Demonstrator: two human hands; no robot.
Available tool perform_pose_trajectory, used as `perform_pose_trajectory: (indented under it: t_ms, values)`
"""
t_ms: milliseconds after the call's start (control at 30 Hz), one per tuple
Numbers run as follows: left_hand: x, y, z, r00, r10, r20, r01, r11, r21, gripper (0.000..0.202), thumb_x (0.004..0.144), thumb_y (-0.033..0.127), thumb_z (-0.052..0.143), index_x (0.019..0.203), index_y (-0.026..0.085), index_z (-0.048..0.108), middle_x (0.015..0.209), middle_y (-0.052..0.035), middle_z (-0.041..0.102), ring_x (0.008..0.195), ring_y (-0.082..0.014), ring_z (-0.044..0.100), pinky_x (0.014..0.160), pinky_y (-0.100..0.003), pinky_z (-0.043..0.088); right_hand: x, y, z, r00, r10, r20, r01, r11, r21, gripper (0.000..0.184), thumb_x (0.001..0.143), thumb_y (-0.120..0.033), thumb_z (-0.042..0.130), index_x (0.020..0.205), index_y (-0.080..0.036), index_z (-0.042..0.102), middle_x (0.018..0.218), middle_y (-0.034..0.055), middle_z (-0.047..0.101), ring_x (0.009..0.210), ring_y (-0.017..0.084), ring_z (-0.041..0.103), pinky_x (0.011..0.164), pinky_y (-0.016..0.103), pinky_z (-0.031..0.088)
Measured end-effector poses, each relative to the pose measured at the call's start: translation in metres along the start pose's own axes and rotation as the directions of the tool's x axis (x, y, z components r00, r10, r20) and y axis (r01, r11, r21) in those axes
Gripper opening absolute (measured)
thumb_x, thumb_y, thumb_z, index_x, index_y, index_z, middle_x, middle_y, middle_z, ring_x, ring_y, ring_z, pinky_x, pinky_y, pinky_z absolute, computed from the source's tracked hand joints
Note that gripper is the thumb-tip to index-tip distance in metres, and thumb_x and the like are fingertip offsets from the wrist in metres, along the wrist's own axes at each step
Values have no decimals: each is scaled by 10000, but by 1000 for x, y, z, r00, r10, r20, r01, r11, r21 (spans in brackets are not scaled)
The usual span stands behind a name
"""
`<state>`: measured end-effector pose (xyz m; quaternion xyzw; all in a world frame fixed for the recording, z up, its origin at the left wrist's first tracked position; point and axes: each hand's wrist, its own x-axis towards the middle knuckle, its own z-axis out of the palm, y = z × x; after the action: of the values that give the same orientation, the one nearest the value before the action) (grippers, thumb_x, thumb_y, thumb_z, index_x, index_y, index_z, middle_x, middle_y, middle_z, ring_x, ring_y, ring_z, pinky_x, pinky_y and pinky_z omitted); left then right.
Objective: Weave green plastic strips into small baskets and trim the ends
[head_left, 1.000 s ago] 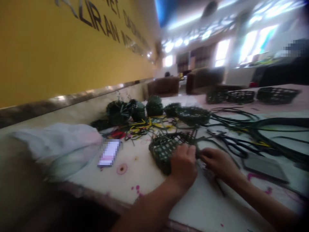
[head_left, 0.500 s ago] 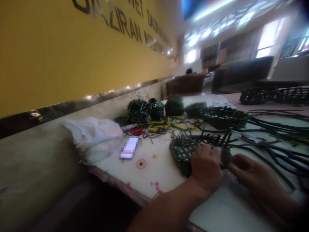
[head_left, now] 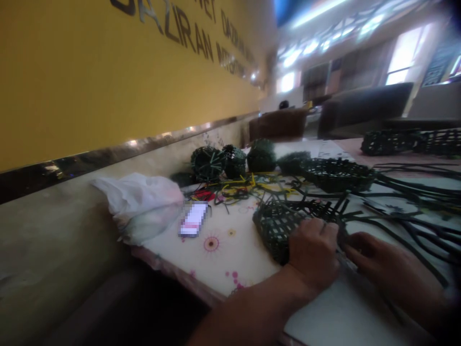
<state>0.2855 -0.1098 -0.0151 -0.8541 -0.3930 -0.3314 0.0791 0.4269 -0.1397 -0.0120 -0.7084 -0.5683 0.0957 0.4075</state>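
Observation:
A half-woven dark green basket (head_left: 277, 222) lies on its side on the white flowered tablecloth (head_left: 237, 259). My left hand (head_left: 314, 254) is closed over the basket's near edge, fingers curled onto the weave. My right hand (head_left: 382, 266) sits just to the right of it, fingers pinched on a dark green strip (head_left: 396, 235) that trails from the basket. Loose strips fan out from the basket to the right.
A phone (head_left: 193, 218) and a white plastic bag (head_left: 142, 204) lie at the left of the table. Several finished green woven balls (head_left: 234, 161) and baskets (head_left: 336, 174) stand behind, among yellow and green offcuts (head_left: 245, 185). A yellow lettered wall runs along the left.
The view swung left between the first two frames, then held. Both hands stay on the basket; the left has slid slightly right along its edge.

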Motion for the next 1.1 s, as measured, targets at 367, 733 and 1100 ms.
perform_pose_trajectory:
  t_ms: [367, 733, 1100]
  values:
    - [8, 1, -7, 989, -144, 16, 145, 982, -119, 325, 893, 135, 540, 1205, 211, 592, 1046, -64, 619, 994, -226, 590, 845, -329, 515, -5, -3, -2, 990, 125, 71, -142, 915, 377, 230, 693, -449, 530, 654, -223, 541, 535, 11, 587, 474, 187, 576, 483, 288, 431]
    - [1, 4, 4, 1000, -1, -25, 1, 1000, -7, 254, 927, 139, 521, 1150, 178, 635, 934, -63, 639, 885, -228, 597, 771, -327, 512, -4, 9, 6, 976, -201, -89, 198, 979, -37, 100, 716, -235, 480, 622, -208, 462, 625, 33, 551, 588, 157, 451, 581, 286, 291]
    - [11, -2, -10, 979, -204, 26, 205, 959, -195, 292, 902, 122, 558, 1169, 201, 646, 1026, -71, 631, 1000, -222, 606, 872, -324, 505, -5, 4, 1, 944, -311, -107, 318, 947, 55, 95, 726, -214, 459, 635, -218, 434, 590, 4, 503, 557, 140, 438, 551, 260, 325]
